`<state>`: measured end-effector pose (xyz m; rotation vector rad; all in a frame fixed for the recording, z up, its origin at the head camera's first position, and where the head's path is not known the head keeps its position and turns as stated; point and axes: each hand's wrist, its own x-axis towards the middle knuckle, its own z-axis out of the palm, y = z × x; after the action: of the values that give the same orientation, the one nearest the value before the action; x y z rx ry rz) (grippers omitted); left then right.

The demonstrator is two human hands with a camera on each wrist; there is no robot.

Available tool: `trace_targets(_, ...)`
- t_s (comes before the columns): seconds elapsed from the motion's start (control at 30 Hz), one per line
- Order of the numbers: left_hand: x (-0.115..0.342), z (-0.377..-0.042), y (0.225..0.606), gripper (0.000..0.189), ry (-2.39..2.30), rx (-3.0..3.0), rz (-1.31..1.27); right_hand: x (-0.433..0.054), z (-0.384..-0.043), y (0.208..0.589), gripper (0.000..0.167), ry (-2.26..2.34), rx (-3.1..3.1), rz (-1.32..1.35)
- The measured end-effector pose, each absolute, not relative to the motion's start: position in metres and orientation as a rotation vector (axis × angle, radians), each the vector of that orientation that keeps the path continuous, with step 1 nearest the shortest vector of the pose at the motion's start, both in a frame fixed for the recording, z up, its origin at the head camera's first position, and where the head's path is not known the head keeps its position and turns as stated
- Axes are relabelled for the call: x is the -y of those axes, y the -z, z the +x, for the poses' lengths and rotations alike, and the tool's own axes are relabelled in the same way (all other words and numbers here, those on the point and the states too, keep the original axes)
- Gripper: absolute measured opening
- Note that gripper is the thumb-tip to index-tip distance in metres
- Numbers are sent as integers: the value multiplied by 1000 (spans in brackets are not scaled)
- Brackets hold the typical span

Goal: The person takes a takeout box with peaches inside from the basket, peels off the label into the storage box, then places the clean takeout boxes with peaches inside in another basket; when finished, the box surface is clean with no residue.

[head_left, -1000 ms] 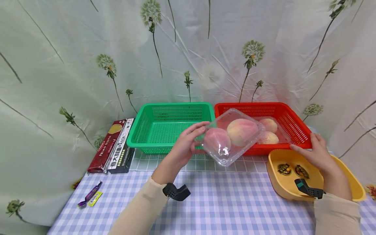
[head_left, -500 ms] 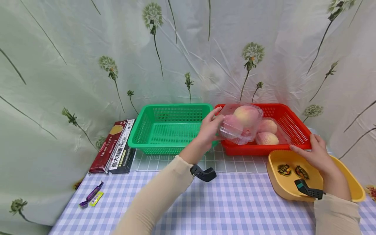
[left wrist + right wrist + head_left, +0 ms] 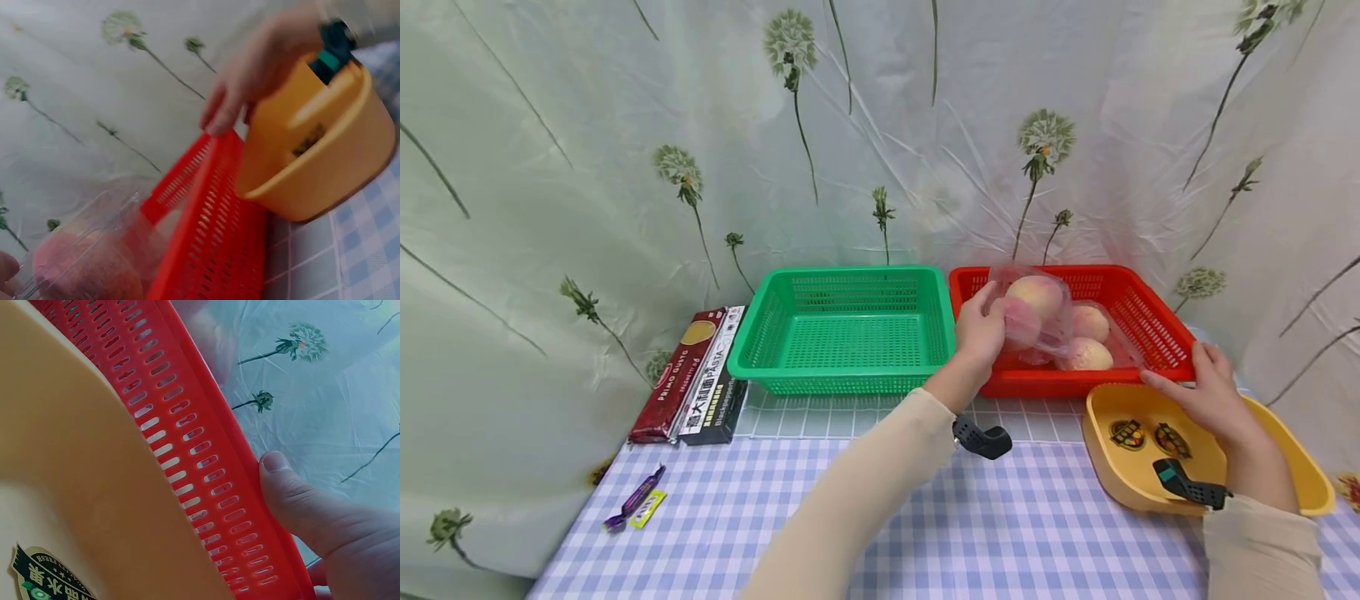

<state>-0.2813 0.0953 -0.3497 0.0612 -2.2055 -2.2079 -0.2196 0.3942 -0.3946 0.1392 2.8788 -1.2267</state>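
Observation:
My left hand (image 3: 981,335) grips the left side of a clear plastic box of peaches (image 3: 1036,310), held tilted over the left part of the red basket (image 3: 1052,385). Two peaches show through its plastic, and the left wrist view catches the same peaches (image 3: 87,265) close up. Inside the basket's right part lies a second clear box with peaches (image 3: 1087,353). My right hand (image 3: 1217,392) holds the basket's front right corner. In the right wrist view the thumb (image 3: 294,494) lies over the red rim, with the other fingers mostly hidden behind it.
A green basket (image 3: 842,385) stands left of the red one. The yellow box (image 3: 1150,475) sits in front of the red basket's right end, beneath my right forearm. Pasta packs (image 3: 688,375) lie at left, near a purple-wrapped candy (image 3: 638,496) and a small yellow packet (image 3: 647,509).
My left hand has carried the box of peaches rightward, from before the gap between the baskets to over the red basket. My right hand has kept its hold on the corner.

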Motion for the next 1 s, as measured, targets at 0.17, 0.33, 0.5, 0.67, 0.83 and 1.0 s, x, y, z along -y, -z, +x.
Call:
trace_targets(0.17,-104,-283,355,47,1878,2398,-17,-393,-220,392,101,1221,-2888,120)
trace_targets(0.33,-103,-287,358,56,1721,2598,-143,-393,-221,390,100,1216,-2896,107)
trace_targets(0.5,-101,-293,355,61,1843,2732,-164,-392,-221,390,99,1202,-2911,111)
trace_targets(0.67,-98,-299,354,62,1782,2891,-155,-392,-221,391,99,1207,-2909,110)
trace_targets(0.83,-96,-303,356,56,1739,2973,-199,-393,-219,391,99,1209,-2902,110)
trace_targets(1.0,-95,-302,359,67,1823,2946,-183,-393,-217,391,100,1204,-2893,116)
